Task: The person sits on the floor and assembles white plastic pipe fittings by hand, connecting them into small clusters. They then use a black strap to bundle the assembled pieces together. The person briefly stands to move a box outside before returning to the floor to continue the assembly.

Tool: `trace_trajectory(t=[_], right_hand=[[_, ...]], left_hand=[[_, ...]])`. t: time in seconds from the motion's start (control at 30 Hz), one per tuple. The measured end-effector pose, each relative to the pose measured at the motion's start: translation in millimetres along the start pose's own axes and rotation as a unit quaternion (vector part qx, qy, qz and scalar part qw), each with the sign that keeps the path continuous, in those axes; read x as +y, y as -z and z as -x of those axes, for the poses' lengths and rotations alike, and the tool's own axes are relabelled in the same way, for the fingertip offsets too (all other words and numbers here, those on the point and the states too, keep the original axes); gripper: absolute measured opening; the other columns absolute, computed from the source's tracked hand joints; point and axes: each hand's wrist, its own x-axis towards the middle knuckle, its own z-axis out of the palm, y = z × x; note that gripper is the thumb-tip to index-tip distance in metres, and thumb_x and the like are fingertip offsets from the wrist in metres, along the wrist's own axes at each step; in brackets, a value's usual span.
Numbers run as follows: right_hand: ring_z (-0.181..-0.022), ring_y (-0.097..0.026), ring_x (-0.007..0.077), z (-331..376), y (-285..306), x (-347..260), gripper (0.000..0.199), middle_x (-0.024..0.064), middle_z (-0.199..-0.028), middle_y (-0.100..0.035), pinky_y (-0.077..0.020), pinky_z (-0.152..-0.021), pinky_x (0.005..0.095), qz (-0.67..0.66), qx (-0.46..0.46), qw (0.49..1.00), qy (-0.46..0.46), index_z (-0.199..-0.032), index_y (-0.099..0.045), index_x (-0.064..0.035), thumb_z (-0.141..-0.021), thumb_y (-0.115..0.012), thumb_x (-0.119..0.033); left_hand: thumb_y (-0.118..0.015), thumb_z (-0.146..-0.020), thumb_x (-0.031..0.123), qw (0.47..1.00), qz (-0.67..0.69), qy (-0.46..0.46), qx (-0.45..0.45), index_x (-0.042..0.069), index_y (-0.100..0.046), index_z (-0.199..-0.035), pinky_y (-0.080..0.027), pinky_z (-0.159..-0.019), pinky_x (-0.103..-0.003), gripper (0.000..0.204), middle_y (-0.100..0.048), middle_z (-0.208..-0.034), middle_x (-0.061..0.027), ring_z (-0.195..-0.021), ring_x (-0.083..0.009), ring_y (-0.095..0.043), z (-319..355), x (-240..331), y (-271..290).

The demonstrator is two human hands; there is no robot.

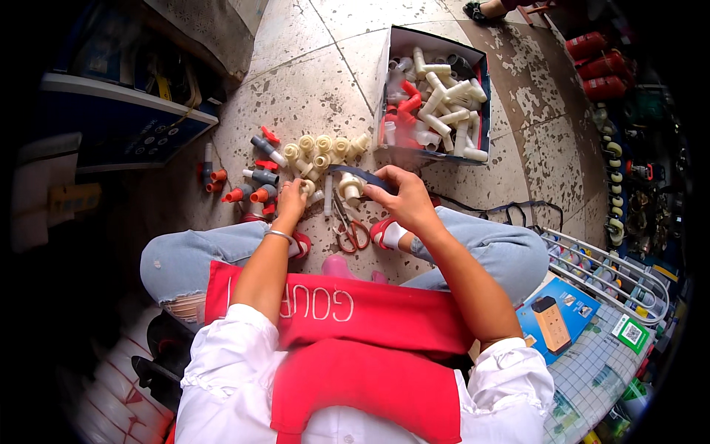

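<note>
My right hand (405, 198) holds a cream plastic pipe fitting (350, 186) with a dark blue strip of tape (364, 175) stretched over it. Stretched toward the floor, my left hand (291, 200) pinches a small cream fitting (308, 187) beside a white pipe stub (328, 204). Red-handled scissors (349, 228) lie on the tiled floor between my feet. A row of several cream fittings (325, 148) lies just beyond my hands.
An open cardboard box (433, 41) of white and red pipe fittings stands ahead on the right. Grey valves with orange and red handles (255, 177) lie at left. A blue shelf unit (129, 111) is far left; a wire rack (614, 270) and blue package (558, 314) at right.
</note>
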Motion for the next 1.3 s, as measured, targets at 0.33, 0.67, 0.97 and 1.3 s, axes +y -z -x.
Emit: trace_trajectory(t=[0.33,0.67,0.97,1.3], right_hand=[[-0.061,-0.052,0.0062,9,7,-30,0.022,0.0038,-0.067,-0.06,-0.0421,-0.056,0.0233,-0.012,0.047,0.993,0.112,-0.098,-0.067,-0.0018,-0.094,-0.06,-0.022],[-0.061,-0.045,0.0018,32,10,-47,0.017,-0.0035,-0.067,-0.057,-0.0375,-0.054,0.0199,-0.134,0.009,0.982,0.129,-0.1,-0.066,0.0006,-0.091,-0.063,-0.014],[-0.058,-0.047,0.0037,23,13,-39,0.02,-0.0014,-0.066,-0.059,-0.0383,-0.052,0.0221,-0.101,0.033,0.992,0.061,-0.096,-0.067,0.0006,-0.091,-0.062,-0.018],[-0.057,-0.053,0.0067,15,12,-30,0.023,0.0039,-0.065,-0.063,-0.0411,-0.053,0.025,-0.053,0.066,0.995,0.057,-0.094,-0.068,0.0004,-0.091,-0.061,-0.021]], left_hand=[[-0.046,-0.096,0.031,0.673,0.733,0.094,-0.035,0.01,-0.06,-0.106,-0.054,-0.068,-0.035,0.027,-0.065,-0.095,-0.0048,-0.078,-0.0164,-0.063,-18,98,87],[-0.044,-0.1,0.038,0.624,0.768,0.1,-0.105,0.012,-0.058,-0.11,-0.056,-0.076,-0.035,0.031,-0.066,-0.095,-0.0022,-0.076,-0.0134,-0.063,10,113,104],[-0.043,-0.1,0.038,0.593,0.792,0.069,-0.126,0.009,-0.059,-0.111,-0.057,-0.074,-0.035,0.035,-0.067,-0.094,-0.0046,-0.074,-0.0152,-0.065,14,110,106],[-0.046,-0.099,0.036,0.585,0.802,0.093,-0.08,0.009,-0.059,-0.11,-0.057,-0.073,-0.036,0.032,-0.066,-0.098,-0.0047,-0.082,-0.0167,-0.065,7,107,111]])
